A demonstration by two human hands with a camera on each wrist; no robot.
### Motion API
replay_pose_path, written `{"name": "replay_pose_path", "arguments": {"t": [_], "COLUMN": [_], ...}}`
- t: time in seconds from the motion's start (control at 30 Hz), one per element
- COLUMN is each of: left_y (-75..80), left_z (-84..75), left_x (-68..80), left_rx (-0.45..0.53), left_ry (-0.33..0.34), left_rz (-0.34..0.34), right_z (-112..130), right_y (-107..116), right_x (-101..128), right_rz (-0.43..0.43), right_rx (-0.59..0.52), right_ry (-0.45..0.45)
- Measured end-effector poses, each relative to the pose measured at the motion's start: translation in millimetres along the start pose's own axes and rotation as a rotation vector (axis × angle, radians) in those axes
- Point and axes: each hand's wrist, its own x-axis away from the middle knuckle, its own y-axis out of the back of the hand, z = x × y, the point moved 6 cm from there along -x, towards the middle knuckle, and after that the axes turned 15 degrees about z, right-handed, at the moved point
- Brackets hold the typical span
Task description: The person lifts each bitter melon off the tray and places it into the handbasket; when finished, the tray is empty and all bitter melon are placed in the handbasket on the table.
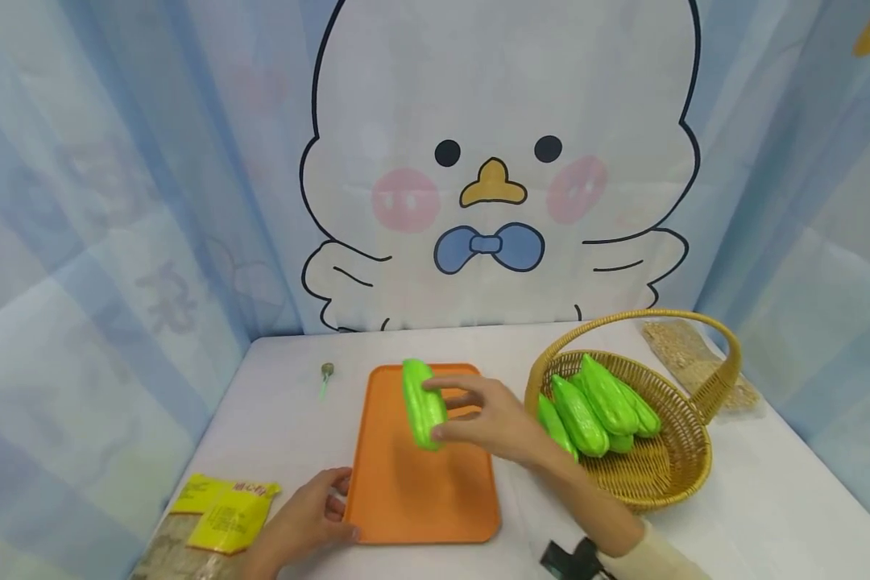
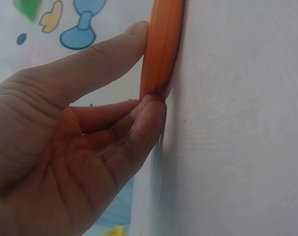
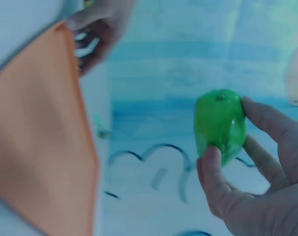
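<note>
My right hand [image 1: 493, 419] holds a bright green, ridged, elongated vegetable [image 1: 424, 407] between thumb and fingertips, up over an orange tray [image 1: 420, 499]. Seen from the right wrist, the vegetable [image 3: 220, 123] shows its blunt, glossy end, with the fingers spread around its sides. At the tray's near left corner, my left hand [image 1: 308, 515] pinches the rim. Its thumb lies on one side of the orange edge [image 2: 161, 54] in the left wrist view, fingertips at the underside. Several more green vegetables [image 1: 609, 403] lie in a wicker basket [image 1: 685, 475] on the right.
A tall handle [image 1: 638, 316] arches over the basket. Behind it lies a clear bag of grain-like pieces [image 1: 685, 354]. A yellow-labelled packet [image 1: 221, 519] rests at the front left. A small green-stemmed item [image 1: 326, 372] lies left of the tray. Printed curtains [image 1: 493, 290] surround the white table [image 1: 290, 427].
</note>
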Motion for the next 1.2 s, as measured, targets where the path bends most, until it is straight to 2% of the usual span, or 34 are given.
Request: {"name": "replay_pose_path", "arguments": {"t": [0.13,0.23,0.3,0.4,0.5,0.63,0.77,0.83,0.97,1.07,1.2], "left_y": [0.9,1.3,1.9,2.3,3.1,2.9,0.9,-0.1,-1.9,-2.2,-1.7], "left_z": [1.2,2.0,1.7,1.8,2.8,5.2,4.9,4.8,3.7,2.8,3.3], "left_x": [0.6,-0.4,-1.2,-2.1,-1.4,-1.0,-1.2,-0.8,-0.8,-1.1,-2.1], "left_rx": [-0.001,-0.005,-0.004,0.001,0.002,0.011,0.011,0.007,0.006,0.01,0.001], "left_ry": [-0.004,0.01,0.024,0.034,0.022,0.006,-0.016,-0.019,-0.013,-0.015,-0.022], "left_rz": [0.003,0.004,0.004,0.006,-0.002,0.004,0.014,0.007,0.003,0.002,-0.009], "right_z": [26.3,27.9,22.6,7.5,-12.9,-40.2,-49.7,-52.4,-60.7,-67.2,-71.6], "right_y": [34.4,60.6,75.4,92.0,97.1,84.4,50.6,24.6,-18.4,-24.9,-18.1], "right_x": [67.6,111.3,133.1,150.9,149.7,140.1,140.7,140.9,143.8,145.0,144.9], "right_rz": [-0.021,-0.072,-0.097,-0.113,-0.094,-0.062,-0.091,-0.039,0.148,0.172,0.164], "right_rx": [0.09,0.201,0.237,0.208,0.185,0.21,0.3,0.379,0.598,0.707,0.673], "right_ry": [0.014,-0.014,-0.028,-0.061,-0.093,-0.151,-0.187,-0.231,-0.237,-0.242,-0.355]}}
